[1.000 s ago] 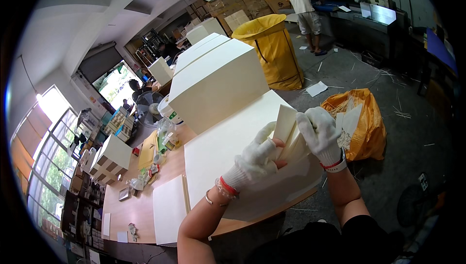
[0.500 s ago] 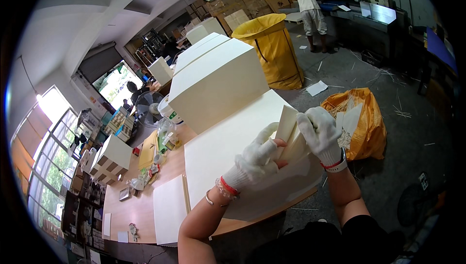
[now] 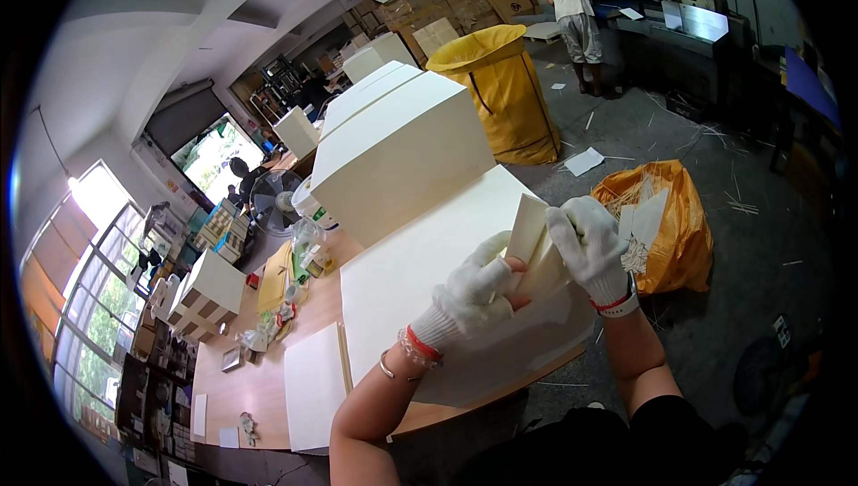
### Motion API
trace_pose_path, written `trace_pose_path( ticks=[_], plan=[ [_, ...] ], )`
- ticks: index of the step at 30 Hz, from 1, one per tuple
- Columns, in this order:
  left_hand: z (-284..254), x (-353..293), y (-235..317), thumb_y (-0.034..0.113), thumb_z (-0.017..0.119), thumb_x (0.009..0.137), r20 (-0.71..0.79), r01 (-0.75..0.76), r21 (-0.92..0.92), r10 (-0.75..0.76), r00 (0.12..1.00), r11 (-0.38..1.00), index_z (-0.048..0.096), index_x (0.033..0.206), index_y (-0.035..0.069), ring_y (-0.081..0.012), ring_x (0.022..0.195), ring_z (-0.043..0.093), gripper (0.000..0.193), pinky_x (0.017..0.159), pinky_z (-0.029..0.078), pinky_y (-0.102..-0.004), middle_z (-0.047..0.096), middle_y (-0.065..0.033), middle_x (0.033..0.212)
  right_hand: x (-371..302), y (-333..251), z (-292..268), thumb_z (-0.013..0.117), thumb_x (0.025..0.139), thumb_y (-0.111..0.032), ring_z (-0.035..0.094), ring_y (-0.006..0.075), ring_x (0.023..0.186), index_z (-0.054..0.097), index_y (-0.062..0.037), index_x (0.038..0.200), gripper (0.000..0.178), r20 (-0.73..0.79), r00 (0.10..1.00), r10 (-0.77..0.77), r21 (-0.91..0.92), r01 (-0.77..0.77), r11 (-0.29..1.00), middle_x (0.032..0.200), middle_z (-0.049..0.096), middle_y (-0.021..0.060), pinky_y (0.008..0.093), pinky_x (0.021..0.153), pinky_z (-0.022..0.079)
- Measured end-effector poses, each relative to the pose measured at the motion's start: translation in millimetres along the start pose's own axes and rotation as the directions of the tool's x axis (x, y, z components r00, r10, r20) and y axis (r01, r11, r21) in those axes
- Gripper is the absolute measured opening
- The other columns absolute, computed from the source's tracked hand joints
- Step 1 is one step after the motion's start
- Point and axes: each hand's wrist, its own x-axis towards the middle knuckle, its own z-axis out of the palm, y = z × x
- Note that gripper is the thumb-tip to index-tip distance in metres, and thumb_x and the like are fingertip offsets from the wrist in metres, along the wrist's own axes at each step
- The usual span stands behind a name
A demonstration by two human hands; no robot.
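Note:
In front of me I hold a cream-white folded card piece point(image 3: 527, 229) above a large white sheet point(image 3: 398, 285). My left hand point(image 3: 472, 291), in a white knit glove with bare thumb and fingertips showing, is closed round the piece's left side and lower part. My right hand point(image 3: 587, 243), fully gloved, has its fingers curled against the right edge of the piece. How the folds meet inside the card is partly hidden by my fingers.
Tall white stacked blocks point(image 3: 402, 151) stand behind the sheet. An orange bag of paper scraps point(image 3: 684, 236) sits on the floor at right, a large yellow sack point(image 3: 509, 102) beyond. Small items lie on the wooden table point(image 3: 214, 379). A person point(image 3: 572, 12) works at a machine.
My hands and the card piece stay almost in place. The person at the far machine has shifted slightly to the right.

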Motion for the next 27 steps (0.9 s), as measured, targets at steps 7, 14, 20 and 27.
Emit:
trace_pose_path(
  ticks=[7,14,20,27],
  plan=[
    [3,-2,-2,0.002,0.074,0.079,-0.07,-0.036,0.102,0.043,0.997,0.994,0.062,0.112,0.005,-0.0357,0.108,0.061,0.035,0.089,0.052,-0.0375,0.053,-0.0212,0.132,-3,4,2,0.067,0.079,0.002,0.055,0.0261,0.069,0.062,0.0019,0.104,0.025,-0.062,0.989,-0.136,-0.039,0.133,0.99,0.078,0.049,0.0096,0.037,0.062,0.048],
    [-3,-3,-6,0.002,0.079,0.075,0.113,0.06,0.033,-0.064,0.992,0.998,0.063,0.117,0.004,-0.0346,0.117,0.06,0.044,0.092,0.05,-0.0365,0.052,-0.0222,0.136,-3,4,3,0.069,0.073,0.002,0.055,0.0259,0.07,0.061,0.0027,0.106,0.034,-0.034,0.991,-0.126,-0.07,0.123,0.99,0.08,0.049,0.0098,0.0362,0.061,0.049],
    [0,0,1,0.003,0.084,0.071,-0.009,0.04,0.058,-0.04,0.999,0.997,0.066,0.11,0.007,-0.0347,0.118,0.059,0.043,0.094,0.051,-0.0383,0.047,-0.0216,0.143,-4,4,0,0.068,0.074,0.003,0.056,0.0261,0.071,0.059,0.0035,0.109,0.036,-0.014,0.983,-0.185,-0.163,0.18,0.97,0.082,0.05,0.011,0.0362,0.062,0.05],
    [-3,-10,-3,0.003,0.076,0.076,-0.072,-0.07,0.229,0.089,0.993,0.971,0.062,0.128,0.016,-0.0334,0.104,0.065,0.055,0.083,0.055,-0.0336,0.055,-0.0206,0.132,2,-16,-8,0.068,0.08,-0.005,0.058,0.0316,0.081,0.061,0.0017,0.106,0.028,-0.204,0.976,0.078,-0.067,-0.093,0.993,0.091,0.056,0.0152,0.0426,0.072,0.051]
  ],
)
